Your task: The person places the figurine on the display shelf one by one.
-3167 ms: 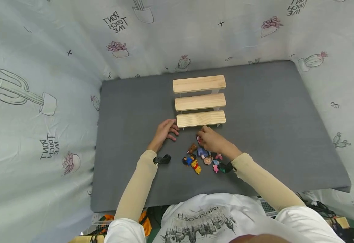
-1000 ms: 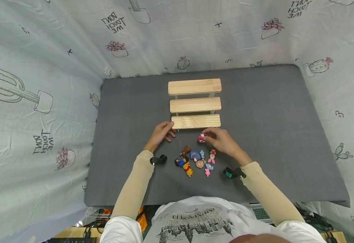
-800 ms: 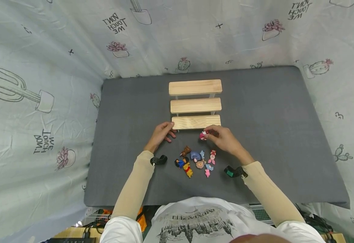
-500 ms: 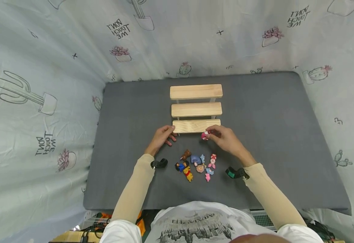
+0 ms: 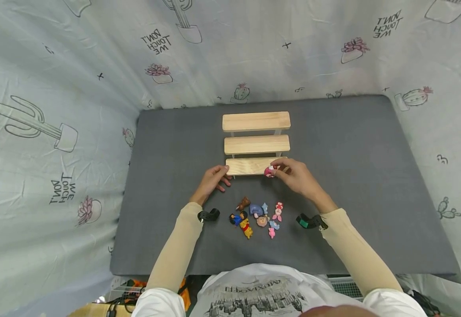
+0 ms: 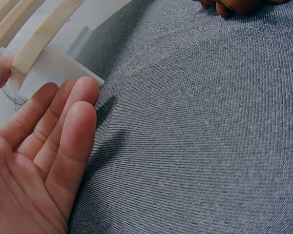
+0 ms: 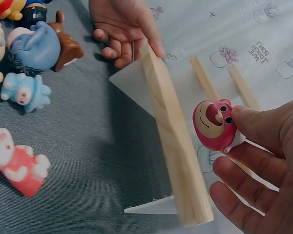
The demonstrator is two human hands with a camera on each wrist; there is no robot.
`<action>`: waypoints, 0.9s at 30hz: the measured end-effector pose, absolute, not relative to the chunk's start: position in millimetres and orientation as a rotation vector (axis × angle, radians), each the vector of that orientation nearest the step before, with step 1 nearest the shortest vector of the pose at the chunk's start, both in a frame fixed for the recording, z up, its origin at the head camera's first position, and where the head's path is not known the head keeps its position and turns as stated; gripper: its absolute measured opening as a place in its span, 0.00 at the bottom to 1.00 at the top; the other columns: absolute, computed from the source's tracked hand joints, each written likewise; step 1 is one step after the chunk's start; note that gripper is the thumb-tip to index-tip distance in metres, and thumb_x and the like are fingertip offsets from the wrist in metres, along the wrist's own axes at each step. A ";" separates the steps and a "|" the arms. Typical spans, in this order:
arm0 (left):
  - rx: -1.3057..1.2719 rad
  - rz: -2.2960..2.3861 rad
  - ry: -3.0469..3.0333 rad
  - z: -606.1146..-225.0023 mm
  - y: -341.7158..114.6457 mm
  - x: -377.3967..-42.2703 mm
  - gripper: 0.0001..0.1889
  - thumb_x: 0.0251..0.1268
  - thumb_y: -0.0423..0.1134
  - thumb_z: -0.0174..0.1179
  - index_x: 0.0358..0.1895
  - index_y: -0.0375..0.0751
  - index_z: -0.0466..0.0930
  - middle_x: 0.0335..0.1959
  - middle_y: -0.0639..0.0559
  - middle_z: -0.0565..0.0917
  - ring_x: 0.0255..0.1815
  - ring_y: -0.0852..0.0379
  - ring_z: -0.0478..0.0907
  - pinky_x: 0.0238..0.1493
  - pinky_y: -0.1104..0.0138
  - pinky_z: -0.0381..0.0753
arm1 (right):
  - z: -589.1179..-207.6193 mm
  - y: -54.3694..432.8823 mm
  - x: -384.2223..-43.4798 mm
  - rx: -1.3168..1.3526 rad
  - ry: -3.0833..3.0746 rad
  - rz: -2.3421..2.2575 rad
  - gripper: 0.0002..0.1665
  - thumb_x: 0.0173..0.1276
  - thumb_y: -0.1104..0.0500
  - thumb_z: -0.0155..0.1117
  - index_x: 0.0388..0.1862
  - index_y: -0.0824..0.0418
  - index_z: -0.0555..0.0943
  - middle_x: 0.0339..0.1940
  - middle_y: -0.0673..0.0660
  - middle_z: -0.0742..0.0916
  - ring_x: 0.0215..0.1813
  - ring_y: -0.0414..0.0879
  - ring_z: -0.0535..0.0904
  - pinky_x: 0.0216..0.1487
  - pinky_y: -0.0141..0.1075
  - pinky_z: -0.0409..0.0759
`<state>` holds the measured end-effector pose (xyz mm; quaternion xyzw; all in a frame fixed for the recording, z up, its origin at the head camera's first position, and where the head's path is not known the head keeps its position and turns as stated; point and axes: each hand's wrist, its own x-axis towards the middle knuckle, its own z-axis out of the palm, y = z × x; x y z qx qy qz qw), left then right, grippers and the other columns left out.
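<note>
My right hand (image 5: 297, 177) pinches a pink bear toy figure (image 7: 216, 124) between thumb and fingers. In the right wrist view the figure hangs over the lowest step, its smiling face turned to the camera. At the left end of the wooden three-tier display stand (image 5: 246, 166), my left hand (image 5: 213, 179) touches the lowest board with its thumb. The other fingers (image 6: 78, 131) of that hand are loosely extended beside the clear side support (image 6: 63, 70). Both upper boards (image 5: 256, 144) are bare.
Several toy figures lie grouped in front of the stand. Among them are a yellow bear (image 5: 246, 228), a brown figure (image 5: 243, 203), a blue donkey-like figure (image 7: 35, 44) and a pink piglet-like figure (image 5: 278, 212). Behind the grey table (image 5: 345, 176) hangs a cactus-print curtain (image 5: 278, 66).
My right hand has lifted the pink bear figure from the tabletop area near the other toys and carried it up over the front edge of the lowest step. My left hand stays by the stand's end.
</note>
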<state>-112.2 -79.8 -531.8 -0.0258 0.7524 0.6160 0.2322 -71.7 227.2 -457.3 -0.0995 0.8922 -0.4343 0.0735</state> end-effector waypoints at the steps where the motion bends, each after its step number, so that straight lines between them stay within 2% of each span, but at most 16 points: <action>1: -0.069 1.701 2.071 -530.2 -80.2 -113.9 0.28 0.72 0.64 0.56 0.53 0.41 0.83 0.41 0.45 0.87 0.30 0.60 0.85 0.23 0.67 0.86 | -454.6 227.0 -74.2 -0.303 2.687 -1.301 0.15 0.74 0.57 0.66 0.57 0.59 0.82 0.43 0.58 0.88 0.44 0.52 0.83 0.44 0.45 0.84; 7: -0.073 1.700 2.069 -527.2 -82.6 -110.4 0.28 0.72 0.64 0.57 0.53 0.41 0.83 0.40 0.47 0.87 0.30 0.59 0.85 0.23 0.68 0.86 | -446.2 225.5 -73.2 -0.288 2.680 -1.309 0.16 0.74 0.57 0.65 0.58 0.59 0.82 0.43 0.58 0.88 0.43 0.52 0.83 0.41 0.42 0.84; 9: -0.078 1.687 2.064 -527.6 -83.1 -106.7 0.28 0.72 0.63 0.56 0.53 0.41 0.83 0.40 0.47 0.87 0.31 0.59 0.85 0.24 0.68 0.86 | -446.3 225.7 -70.5 -0.282 2.669 -1.312 0.16 0.74 0.57 0.65 0.58 0.59 0.82 0.42 0.58 0.88 0.41 0.51 0.83 0.37 0.39 0.83; 14: -0.060 1.690 2.078 -527.3 -82.5 -100.9 0.27 0.73 0.63 0.56 0.53 0.41 0.83 0.41 0.45 0.86 0.31 0.59 0.85 0.24 0.67 0.86 | -445.3 226.2 -68.0 -0.293 2.686 -1.330 0.15 0.74 0.58 0.65 0.57 0.59 0.83 0.42 0.57 0.89 0.38 0.49 0.82 0.33 0.35 0.81; 21: -0.064 1.707 2.074 -524.9 -82.0 -101.8 0.28 0.73 0.62 0.56 0.54 0.40 0.82 0.41 0.44 0.87 0.30 0.60 0.84 0.23 0.68 0.85 | -438.7 229.4 -72.0 -0.335 2.732 -1.351 0.14 0.73 0.60 0.66 0.56 0.60 0.83 0.39 0.58 0.87 0.36 0.49 0.80 0.35 0.36 0.80; 27: -0.082 1.718 2.079 -529.5 -81.1 -102.3 0.28 0.72 0.64 0.56 0.51 0.40 0.83 0.38 0.48 0.87 0.29 0.60 0.84 0.22 0.68 0.85 | -435.1 233.5 -74.4 -0.307 2.759 -1.313 0.15 0.73 0.59 0.66 0.57 0.59 0.83 0.44 0.59 0.87 0.39 0.52 0.81 0.36 0.38 0.81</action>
